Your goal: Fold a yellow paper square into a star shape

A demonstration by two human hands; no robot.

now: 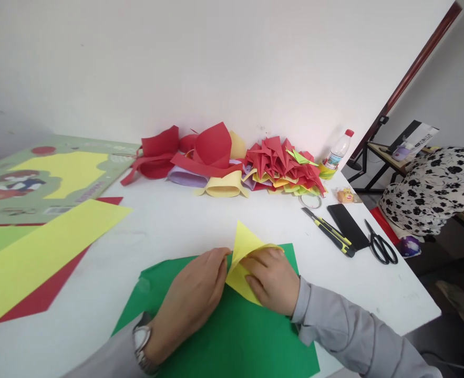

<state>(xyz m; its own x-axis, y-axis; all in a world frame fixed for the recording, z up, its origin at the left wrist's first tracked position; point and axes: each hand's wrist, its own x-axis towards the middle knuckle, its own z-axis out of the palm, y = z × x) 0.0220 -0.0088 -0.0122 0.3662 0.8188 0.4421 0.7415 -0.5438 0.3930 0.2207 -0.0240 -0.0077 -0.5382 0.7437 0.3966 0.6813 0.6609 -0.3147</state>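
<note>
A small sheet of yellow paper (243, 283), partly folded and curled up, stands over a green sheet (255, 346) in front of me. My right hand (273, 278) is closed on the yellow paper, its fingers tucked under the raised fold. At the paper's left corner, my left hand (198, 289) has its fingers pressed together and pinches the edge; the fingertips are partly hidden. The green sheet lies beneath both hands, with a creased corner at its upper left.
Yellow strips (54, 252) and red paper lie left, near a green printed pad (70, 202). Along the wall are red paper shapes (214, 144), folded red paper pieces (273, 157) and a bottle (338, 149). Rightward lie a cutter (330, 231), black case (348, 226) and scissors (381, 247).
</note>
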